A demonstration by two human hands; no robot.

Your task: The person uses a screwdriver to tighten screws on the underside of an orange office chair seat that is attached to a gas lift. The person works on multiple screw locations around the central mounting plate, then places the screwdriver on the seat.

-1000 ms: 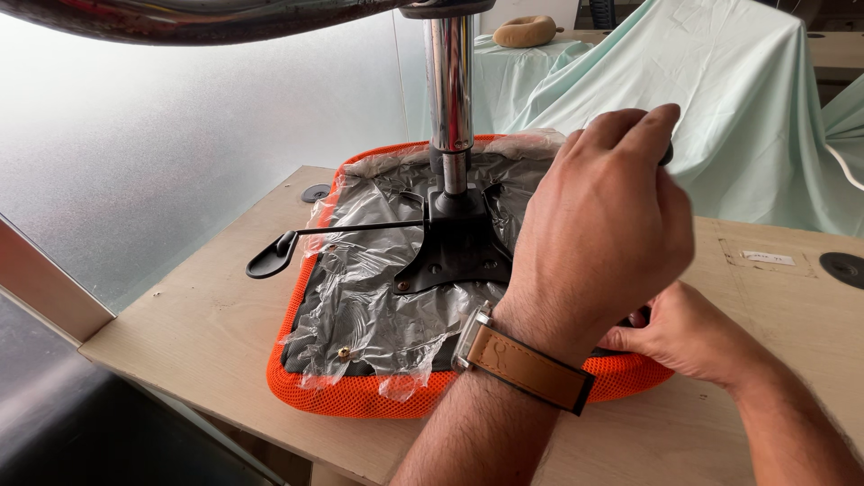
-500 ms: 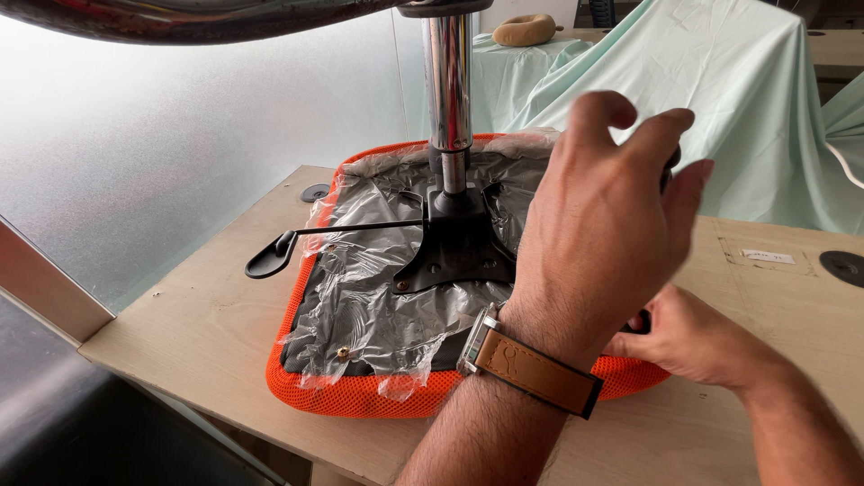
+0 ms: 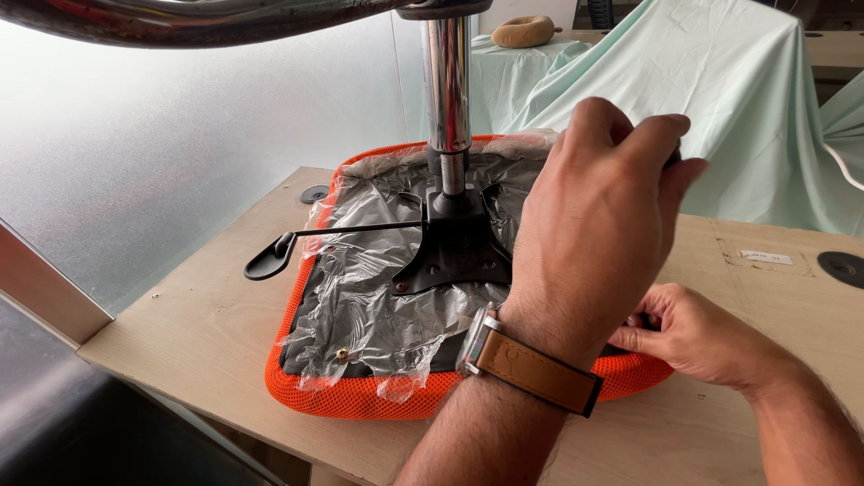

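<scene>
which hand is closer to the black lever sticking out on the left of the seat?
Left. The left hand hovers over the seat's middle, right of the lever. The right hand is at the far right edge.

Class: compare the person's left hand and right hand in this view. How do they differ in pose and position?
The left hand is raised above the upturned orange chair seat, fingers curled; the right hand lies low at the seat's edge. The left wrist wears a brown-strapped watch; the right wrist is bare. Both are bare hands.
</scene>
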